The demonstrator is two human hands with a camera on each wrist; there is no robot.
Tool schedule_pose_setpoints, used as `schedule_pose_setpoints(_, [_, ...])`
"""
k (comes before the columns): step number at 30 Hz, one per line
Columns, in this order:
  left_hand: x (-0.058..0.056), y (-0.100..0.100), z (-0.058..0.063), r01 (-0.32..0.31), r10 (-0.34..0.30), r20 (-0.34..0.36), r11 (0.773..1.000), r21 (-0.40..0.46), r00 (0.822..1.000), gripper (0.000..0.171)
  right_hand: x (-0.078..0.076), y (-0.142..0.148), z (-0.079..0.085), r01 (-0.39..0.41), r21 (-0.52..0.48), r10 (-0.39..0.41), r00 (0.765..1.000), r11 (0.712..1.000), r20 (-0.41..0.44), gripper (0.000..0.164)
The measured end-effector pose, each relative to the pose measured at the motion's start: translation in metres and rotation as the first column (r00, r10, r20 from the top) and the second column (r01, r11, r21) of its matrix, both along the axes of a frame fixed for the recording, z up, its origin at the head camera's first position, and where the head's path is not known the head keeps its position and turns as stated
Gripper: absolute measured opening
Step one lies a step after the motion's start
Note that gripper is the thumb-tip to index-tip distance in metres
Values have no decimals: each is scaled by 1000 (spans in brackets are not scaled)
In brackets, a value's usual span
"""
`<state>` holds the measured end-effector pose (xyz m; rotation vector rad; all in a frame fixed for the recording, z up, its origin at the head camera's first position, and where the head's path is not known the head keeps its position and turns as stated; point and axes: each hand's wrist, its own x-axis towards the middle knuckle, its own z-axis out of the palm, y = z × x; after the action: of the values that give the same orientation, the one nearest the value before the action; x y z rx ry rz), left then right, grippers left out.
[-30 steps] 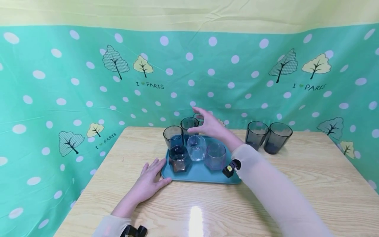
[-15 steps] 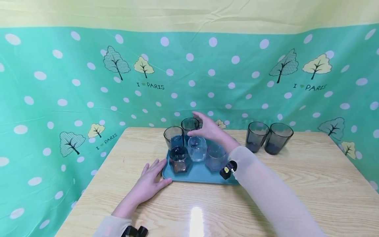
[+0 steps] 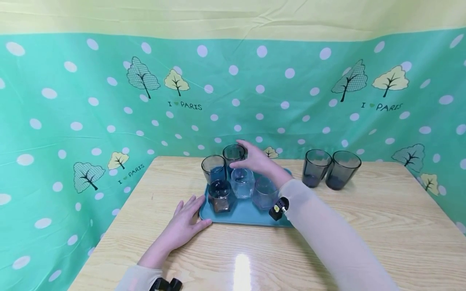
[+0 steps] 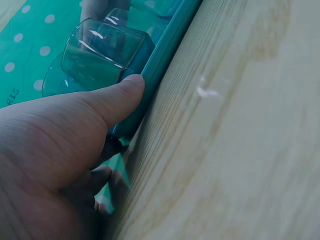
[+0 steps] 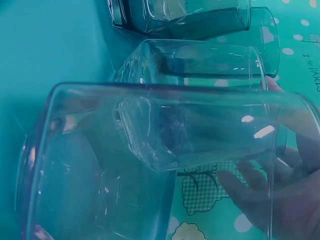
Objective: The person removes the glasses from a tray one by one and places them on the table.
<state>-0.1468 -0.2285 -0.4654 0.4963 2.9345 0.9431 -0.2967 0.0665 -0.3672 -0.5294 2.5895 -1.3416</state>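
My right hand [image 3: 255, 159] reaches over the blue tray [image 3: 240, 217] and curves round the rim of a tall grey drinking glass [image 3: 228, 165] at the back, thumb in front and fingers behind. Contact is partly hidden. Through clear glass in the right wrist view, fingers [image 5: 240, 192] of that hand show. My left hand [image 3: 183, 224] lies at the tray's front left corner, fingers extended along the side; its thumb [image 4: 122, 95] touches the rim. Another tall grey glass [image 3: 213, 167] stands left. Nearer are a dark short glass [image 3: 221, 198], a clear one [image 3: 242, 184] and a purplish one [image 3: 265, 194].
Two more tall grey glasses [image 3: 316, 167] [image 3: 340, 171] stand side by side on the wooden table [image 3: 382, 214], right of the tray. A green dotted cloth [image 3: 284, 89] hangs behind the table and along its left side.
My right hand has come down over the back grey glass, its fingers closing in at the rim. The left hand and the glasses stay in place.
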Motion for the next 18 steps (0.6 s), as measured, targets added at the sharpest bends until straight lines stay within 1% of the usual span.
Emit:
schedule_pose_setpoints(7, [1,0,0,10,-10,-8,1000,-1,1000,87,0,-3,0,34,19,-34,999,999,9,100])
schedule_pose_setpoints(18, [0,-1,0,16,-16,4,1000,0,1000,87,0,-6,-1,67,22,-67,998,998,-11,96])
